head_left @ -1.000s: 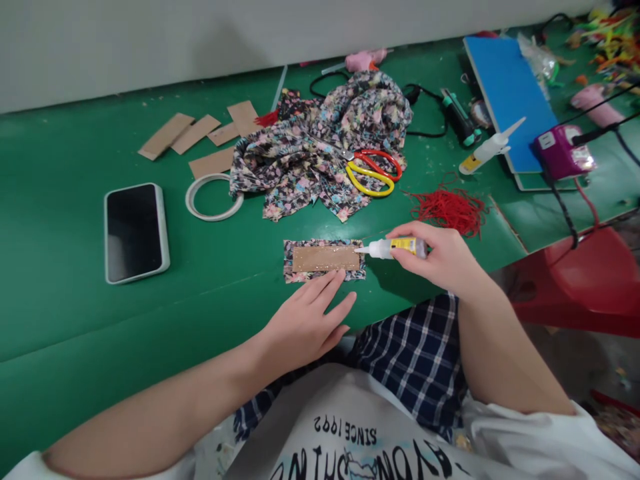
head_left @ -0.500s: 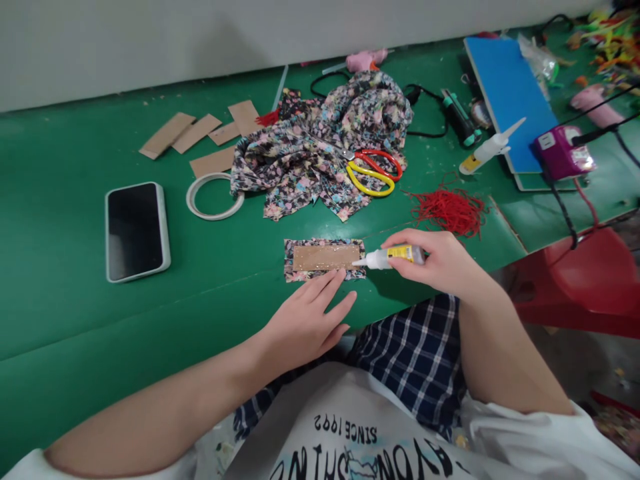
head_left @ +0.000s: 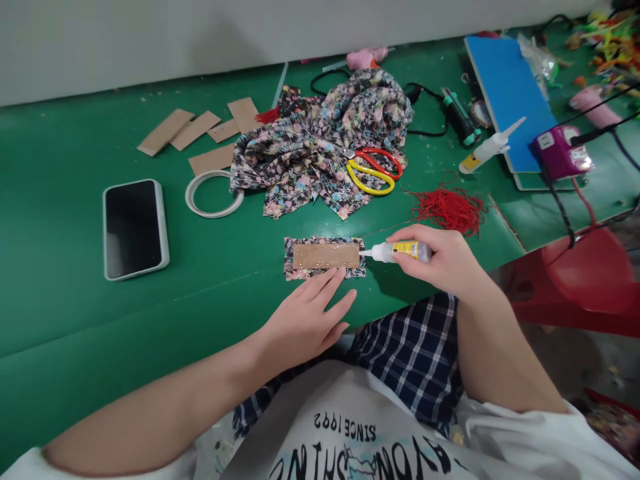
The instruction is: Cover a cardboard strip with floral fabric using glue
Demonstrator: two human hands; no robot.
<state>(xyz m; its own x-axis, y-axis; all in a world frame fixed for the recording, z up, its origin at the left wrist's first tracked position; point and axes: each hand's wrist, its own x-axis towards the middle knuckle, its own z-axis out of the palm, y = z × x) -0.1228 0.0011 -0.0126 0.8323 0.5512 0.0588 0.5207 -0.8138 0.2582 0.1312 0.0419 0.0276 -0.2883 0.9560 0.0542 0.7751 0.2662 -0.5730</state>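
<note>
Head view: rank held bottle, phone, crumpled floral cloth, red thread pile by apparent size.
1. Crumpled floral cloth, clearly largest
2. Phone
3. Red thread pile
4. Held bottle, partly covered by the right hand

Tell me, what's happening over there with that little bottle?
The right hand holds the bottle on its side, with its tip at the right end of a cardboard strip. The left hand rests its fingertips along the strip's near edge. The strip lies on a flowery patch and has shiny specks on it. Behind, scissors lie on a heap of cloth.
</note>
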